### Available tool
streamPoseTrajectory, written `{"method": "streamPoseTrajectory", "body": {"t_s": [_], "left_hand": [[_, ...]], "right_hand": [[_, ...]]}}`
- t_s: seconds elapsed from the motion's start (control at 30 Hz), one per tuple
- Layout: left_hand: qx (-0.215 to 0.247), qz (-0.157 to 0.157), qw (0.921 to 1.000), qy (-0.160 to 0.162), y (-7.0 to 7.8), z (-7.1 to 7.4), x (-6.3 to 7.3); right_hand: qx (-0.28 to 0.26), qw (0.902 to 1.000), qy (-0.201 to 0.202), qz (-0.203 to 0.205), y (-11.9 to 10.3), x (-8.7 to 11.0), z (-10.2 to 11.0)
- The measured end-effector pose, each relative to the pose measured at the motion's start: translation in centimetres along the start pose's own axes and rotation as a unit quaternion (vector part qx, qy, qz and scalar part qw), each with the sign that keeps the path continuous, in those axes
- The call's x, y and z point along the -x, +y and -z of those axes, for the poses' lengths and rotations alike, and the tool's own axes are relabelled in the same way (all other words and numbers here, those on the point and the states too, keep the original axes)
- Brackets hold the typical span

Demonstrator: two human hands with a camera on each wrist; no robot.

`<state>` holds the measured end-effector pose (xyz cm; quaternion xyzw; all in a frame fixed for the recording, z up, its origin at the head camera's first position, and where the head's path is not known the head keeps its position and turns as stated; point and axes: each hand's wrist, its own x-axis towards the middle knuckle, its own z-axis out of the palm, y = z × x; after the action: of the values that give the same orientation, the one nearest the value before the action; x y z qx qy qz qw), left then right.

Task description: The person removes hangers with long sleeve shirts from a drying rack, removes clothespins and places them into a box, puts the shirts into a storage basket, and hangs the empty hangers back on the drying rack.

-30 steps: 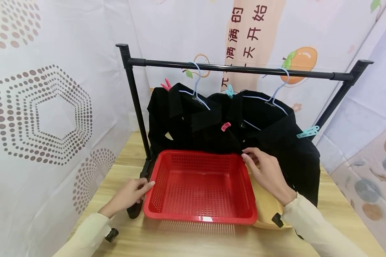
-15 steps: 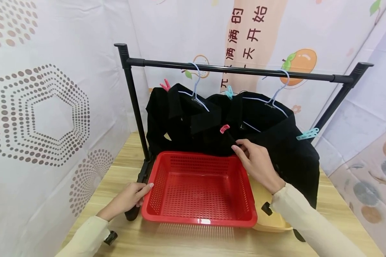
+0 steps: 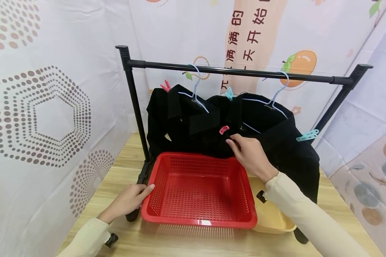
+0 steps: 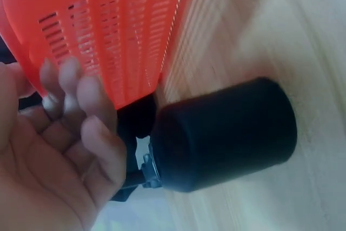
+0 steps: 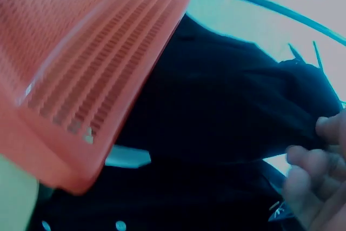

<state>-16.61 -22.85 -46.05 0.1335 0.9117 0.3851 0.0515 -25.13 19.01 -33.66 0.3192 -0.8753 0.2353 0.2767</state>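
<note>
My left hand grips the left rim of a red plastic basket, its thumb over the edge; in the left wrist view the fingers curl below the rim. Nothing lies in the basket. My right hand pinches black cloth between thumb and fingers, just beneath a pink clothespin. That cloth belongs to the black shirts on blue hangers, at the meeting point of the left shirt and the right shirt. In the right wrist view the pinched black fabric stretches beside the basket wall.
A black rack bar carries both hangers. Another pink clothespin and two teal clothespins, one at the right shoulder, sit on the shirts. A yellow basin is partly behind the red basket, and a black rack foot stands by my left hand.
My right hand has moved left and up from the basket's back right corner to the cloth below the pink clothespin. The left hand keeps its hold on the basket.
</note>
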Motion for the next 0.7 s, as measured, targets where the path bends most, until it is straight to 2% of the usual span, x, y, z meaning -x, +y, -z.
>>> {"method": "streamPoseTrajectory", "body": {"t_s": [0.2,0.4,0.7], "left_hand": [[-0.035,0.031,0.9979,0.043,0.6,-0.5,0.4],[-0.042,0.039,0.996,0.069,0.9,-1.0,0.5],[-0.031,0.046,0.9945,0.089,1.0,-1.3,0.6]], "right_hand": [[0.034,0.9959,0.05,0.067,1.1,-0.5,-0.1],[0.049,0.9896,0.093,0.098,1.9,-0.5,0.2],[0.052,0.9806,0.143,0.123,1.2,-0.9,1.6]]}}
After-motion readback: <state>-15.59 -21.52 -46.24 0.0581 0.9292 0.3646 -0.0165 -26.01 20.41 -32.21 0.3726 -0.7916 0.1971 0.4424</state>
